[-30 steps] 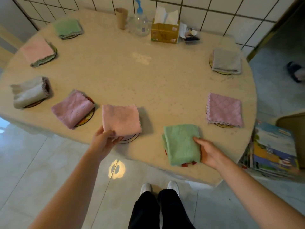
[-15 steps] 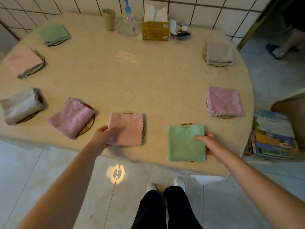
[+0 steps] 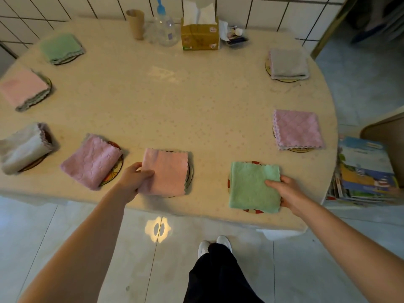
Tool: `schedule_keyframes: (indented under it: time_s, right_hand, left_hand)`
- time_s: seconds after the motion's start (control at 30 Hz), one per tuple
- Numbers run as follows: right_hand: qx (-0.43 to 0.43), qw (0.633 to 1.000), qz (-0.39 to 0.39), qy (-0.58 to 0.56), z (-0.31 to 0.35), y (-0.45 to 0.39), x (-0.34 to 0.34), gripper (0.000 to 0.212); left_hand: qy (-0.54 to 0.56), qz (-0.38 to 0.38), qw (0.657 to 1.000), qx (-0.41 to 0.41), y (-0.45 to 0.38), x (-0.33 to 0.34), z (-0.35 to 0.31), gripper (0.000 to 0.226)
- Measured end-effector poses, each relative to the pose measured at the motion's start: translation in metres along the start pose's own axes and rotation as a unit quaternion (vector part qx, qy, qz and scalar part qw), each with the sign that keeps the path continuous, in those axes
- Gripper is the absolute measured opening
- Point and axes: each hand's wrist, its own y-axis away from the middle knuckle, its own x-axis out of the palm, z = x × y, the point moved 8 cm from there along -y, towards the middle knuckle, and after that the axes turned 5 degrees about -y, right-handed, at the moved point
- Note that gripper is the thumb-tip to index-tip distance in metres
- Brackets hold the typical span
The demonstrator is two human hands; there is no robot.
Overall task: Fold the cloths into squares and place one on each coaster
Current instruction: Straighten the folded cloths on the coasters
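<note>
A folded pink cloth (image 3: 168,171) lies on a round coaster (image 3: 190,171) near the table's front edge; my left hand (image 3: 133,179) pinches its left edge, thumb on top. To the right, a folded green cloth (image 3: 251,186) lies flat on a red-and-white coaster (image 3: 253,211); my right hand (image 3: 284,192) grips its right edge, thumb on the cloth. Several other folded cloths sit on coasters around the table: mauve (image 3: 91,161), cream (image 3: 24,147), pink (image 3: 23,88), green (image 3: 61,48), grey (image 3: 288,63) and mauve quilted (image 3: 297,129).
At the back of the beige table (image 3: 166,101) stand a cardboard tube (image 3: 136,24), a clear bottle (image 3: 165,27), a tissue box (image 3: 200,33) and small items (image 3: 235,36). A stack of books (image 3: 365,171) sits right of the table. My feet (image 3: 215,244) are on the tiled floor.
The pink cloth was lowered flat onto its coaster. The green cloth was turned and squared up on its coaster. Both hands kept hold of the cloth edges.
</note>
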Motion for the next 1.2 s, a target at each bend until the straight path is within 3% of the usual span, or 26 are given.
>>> schedule_keyframes:
  time_s: [0.17, 0.27, 0.4, 0.47, 0.53, 0.8, 0.87, 1.03, 1.13, 1.2]
  right_hand:
    - [-0.092, 0.969, -0.029, 0.228, 0.017, -0.009, -0.004, 0.036]
    - [-0.106, 0.925, -0.035, 0.363, 0.022, -0.012, -0.006, 0.047]
    - [-0.113, 0.843, -0.115, 0.514, 0.049, -0.003, -0.015, 0.045]
    - [-0.158, 0.825, -0.136, 0.526, 0.072, 0.002, -0.006, 0.040]
    - [-0.223, 0.831, -0.122, 0.494, 0.095, 0.010, 0.016, 0.035]
    - [-0.327, 0.864, 0.052, 0.380, 0.128, 0.050, 0.186, 0.019]
    - [-0.336, 0.860, 0.090, 0.373, 0.129, 0.059, 0.238, 0.018]
    - [-0.334, 0.866, 0.125, 0.351, 0.138, 0.072, 0.353, 0.016]
    - [-0.315, 0.871, 0.109, 0.361, 0.140, 0.070, 0.410, 0.019]
    - [-0.298, 0.874, 0.099, 0.372, 0.141, 0.067, 0.442, 0.023]
  left_hand:
    - [-0.119, -0.093, 0.988, 0.030, 0.007, -0.007, -0.015, 0.027]
    - [-0.157, -0.141, 0.977, 0.035, 0.014, -0.010, -0.020, 0.025]
    - [-0.165, -0.191, 0.967, 0.019, 0.021, -0.023, -0.013, 0.024]
    - [-0.150, -0.196, 0.969, 0.019, 0.024, -0.032, -0.010, 0.026]
    - [-0.144, -0.198, 0.969, 0.025, 0.024, -0.044, -0.009, 0.026]
    - [-0.106, -0.212, 0.970, 0.055, 0.020, -0.120, -0.005, 0.014]
    - [-0.068, -0.228, 0.971, 0.035, 0.017, -0.156, 0.003, 0.018]
    - [0.171, -0.227, 0.959, -0.013, 0.002, -0.247, 0.024, 0.015]
    - [0.356, -0.202, 0.908, -0.088, -0.018, -0.289, 0.041, 0.007]
    - [0.464, -0.142, 0.866, -0.126, -0.039, -0.307, 0.044, 0.003]
